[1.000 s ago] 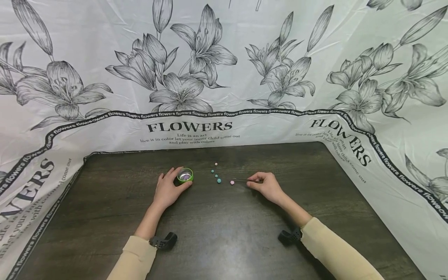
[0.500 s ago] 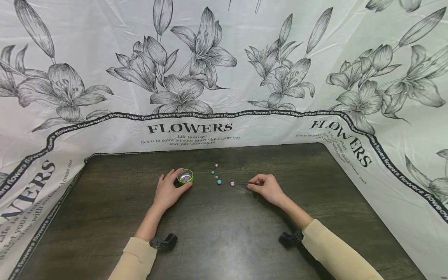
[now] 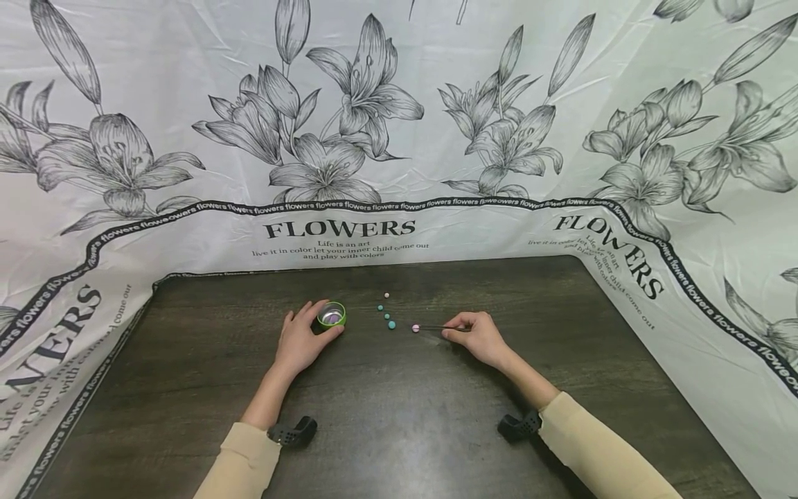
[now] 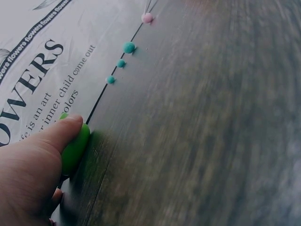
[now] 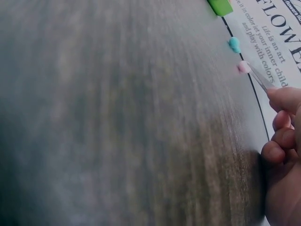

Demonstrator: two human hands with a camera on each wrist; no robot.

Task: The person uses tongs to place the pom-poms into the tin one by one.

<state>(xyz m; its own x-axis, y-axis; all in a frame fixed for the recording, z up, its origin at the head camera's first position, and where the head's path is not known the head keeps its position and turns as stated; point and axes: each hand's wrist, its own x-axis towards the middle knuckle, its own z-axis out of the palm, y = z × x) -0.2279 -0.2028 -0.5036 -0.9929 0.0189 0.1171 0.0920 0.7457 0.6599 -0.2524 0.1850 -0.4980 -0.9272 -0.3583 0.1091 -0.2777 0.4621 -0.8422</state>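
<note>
My left hand (image 3: 302,344) holds a small green cup (image 4: 77,149) by its side, thumb on the near wall and fingers behind it. The cup stands upright on the table, metallic inside, with something purple at its bottom. In my right hand (image 3: 479,337) is a pair of tweezers (image 3: 434,327), pinched between thumb and fingers and pointing left. The tweezer tips are at a small pink ball (image 5: 243,67), lying across it in the head view. Left of this ball lies a larger teal ball (image 3: 391,325).
Two smaller teal balls, a nearer one (image 3: 387,317) and a farther one (image 3: 380,308), and a tiny pink ball (image 3: 386,295) lie between the hands. The dark wooden table (image 3: 399,416) ends at a white flower-printed cloth (image 3: 474,235) behind and at the sides.
The tweezer tips have come down from just above the pink ball onto it. My left hand keeps its hold on the cup, and the other balls stay in place.
</note>
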